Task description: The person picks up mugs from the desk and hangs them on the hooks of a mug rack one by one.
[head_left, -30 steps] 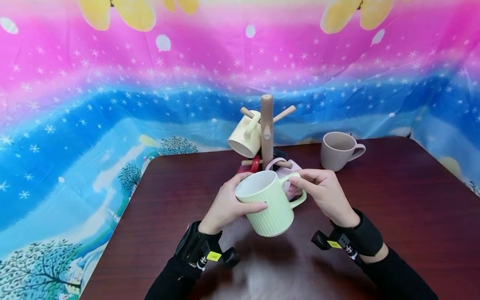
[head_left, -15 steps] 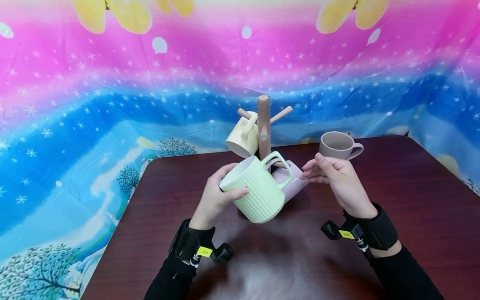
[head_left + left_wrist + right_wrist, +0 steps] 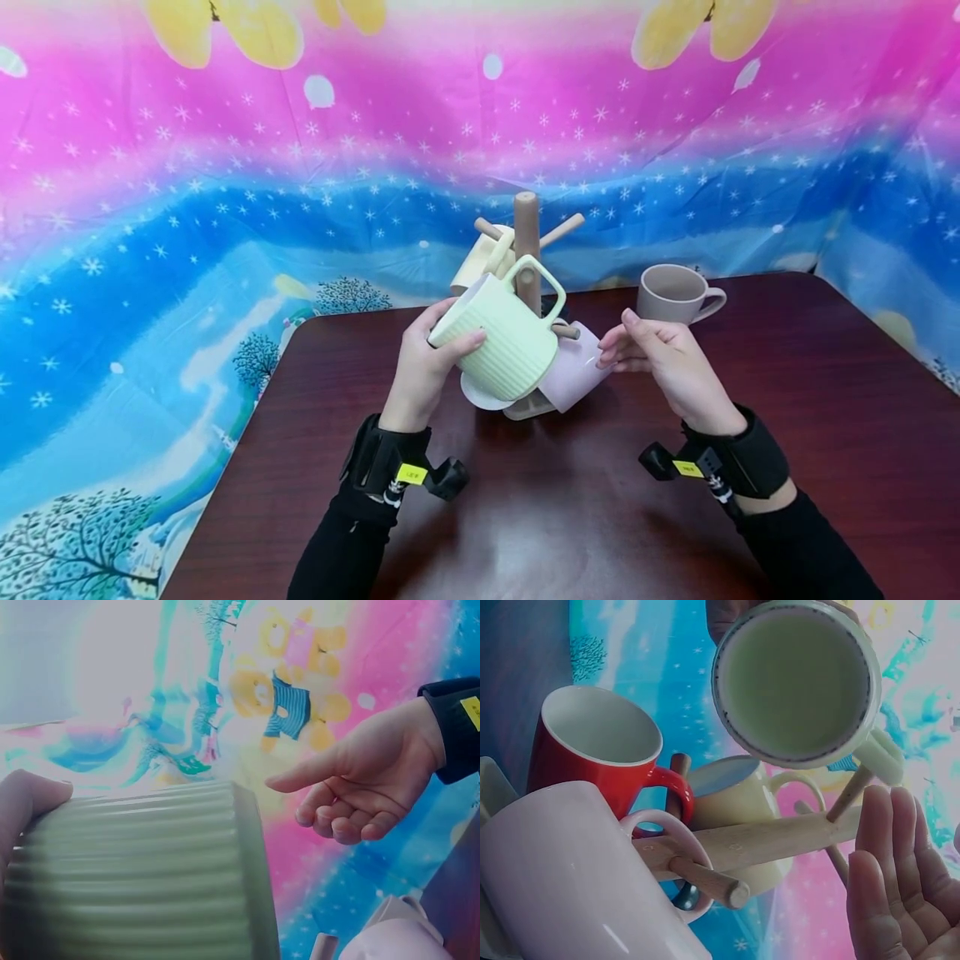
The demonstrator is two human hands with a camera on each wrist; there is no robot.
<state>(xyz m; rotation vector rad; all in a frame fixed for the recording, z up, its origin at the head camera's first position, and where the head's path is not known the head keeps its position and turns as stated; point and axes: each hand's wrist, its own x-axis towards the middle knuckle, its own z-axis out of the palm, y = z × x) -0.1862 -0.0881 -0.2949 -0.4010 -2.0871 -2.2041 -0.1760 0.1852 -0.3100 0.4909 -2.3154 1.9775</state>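
My left hand [image 3: 423, 362] grips a pale green ribbed mug [image 3: 502, 337], thumb across its side and fingers behind it. The mug is tilted, mouth toward the left palm and handle up to the right. In the right wrist view its round base [image 3: 795, 686] faces the camera, and the handle [image 3: 881, 757] overlaps a peg of the wooden mug tree [image 3: 527, 218]. Right of the tree, my right hand [image 3: 667, 362] is held up with relaxed fingers and nothing in them. Its fingertips lie close to a pink mug [image 3: 577, 367] hanging on a low peg.
A cream mug [image 3: 731, 791] hangs on the tree's upper left peg, partly behind the green one. A red mug [image 3: 592, 776] with white inside hangs low. Toward the back right of the table [image 3: 810, 400] stands a taupe mug [image 3: 671, 296]. A patterned cloth [image 3: 420, 125] backs the table.
My right hand has let go of the green mug's handle and moved right. My left hand has raised the mug toward the mug tree and tilted it further.
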